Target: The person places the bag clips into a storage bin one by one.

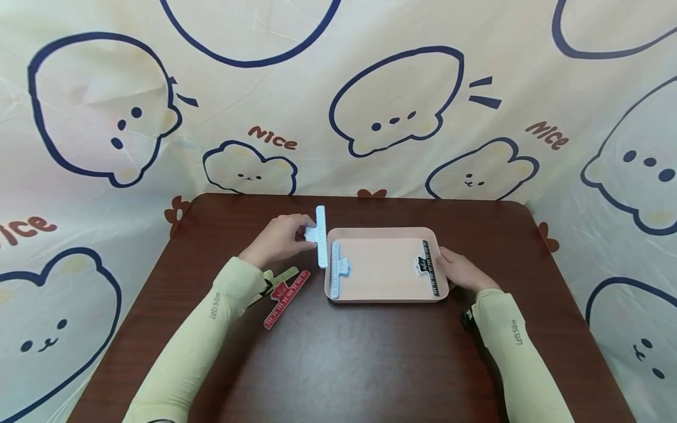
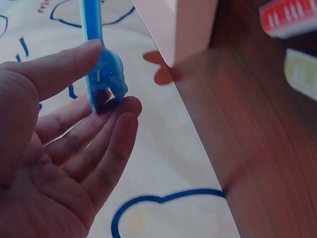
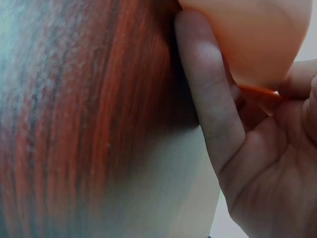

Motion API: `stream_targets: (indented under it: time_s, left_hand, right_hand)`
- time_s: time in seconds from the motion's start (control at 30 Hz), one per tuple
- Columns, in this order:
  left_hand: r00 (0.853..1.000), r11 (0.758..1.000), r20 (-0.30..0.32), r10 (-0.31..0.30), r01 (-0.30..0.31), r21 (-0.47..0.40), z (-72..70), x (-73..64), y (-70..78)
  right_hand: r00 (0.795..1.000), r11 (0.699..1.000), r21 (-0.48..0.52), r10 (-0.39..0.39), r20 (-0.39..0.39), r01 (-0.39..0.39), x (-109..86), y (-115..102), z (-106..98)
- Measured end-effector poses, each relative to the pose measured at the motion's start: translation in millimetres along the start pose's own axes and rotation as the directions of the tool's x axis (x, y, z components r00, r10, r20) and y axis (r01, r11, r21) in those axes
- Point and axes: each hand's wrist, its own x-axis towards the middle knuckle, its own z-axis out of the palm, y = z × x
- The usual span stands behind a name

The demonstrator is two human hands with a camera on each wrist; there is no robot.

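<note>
My left hand (image 1: 280, 239) pinches a light blue bag clip (image 1: 321, 238) by its handle, just above the left rim of a pale pink tray (image 1: 381, 270). In the left wrist view the thumb lies on one side of the blue clip (image 2: 105, 69), with fingertips on the other. My right hand (image 1: 461, 270) grips the tray's right edge; the right wrist view has the fingers at the tray wall (image 3: 262, 44). Inside the tray, another light blue clip (image 1: 335, 270) lies along the left side and a black clip (image 1: 431, 268) along the right.
Left of the tray, a red clip (image 1: 287, 299) lies on the dark wooden table (image 1: 381, 358). A green clip (image 1: 285, 276) sits beside it, partly hidden by my left sleeve (image 1: 211, 329). A cartoon-print cloth (image 1: 391, 23) hangs behind and around the table.
</note>
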Motion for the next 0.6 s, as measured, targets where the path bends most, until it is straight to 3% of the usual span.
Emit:
stream_targets:
  time_s: [0.2,0.6]
  left_hand:
    - [0.999,0.999,0.008,0.046,-0.046,0.016,5.1,6.5,17.8]
    - [0.992,0.991,0.093,0.087,-0.095,0.09,12.8,20.2,42.9]
  right_hand:
    - [1.0,1.0,0.003,0.014,0.007,-0.014,-0.9,1,-1]
    - [1.0,1.0,0.005,0.01,0.003,-0.01,-2.7,-3,0]
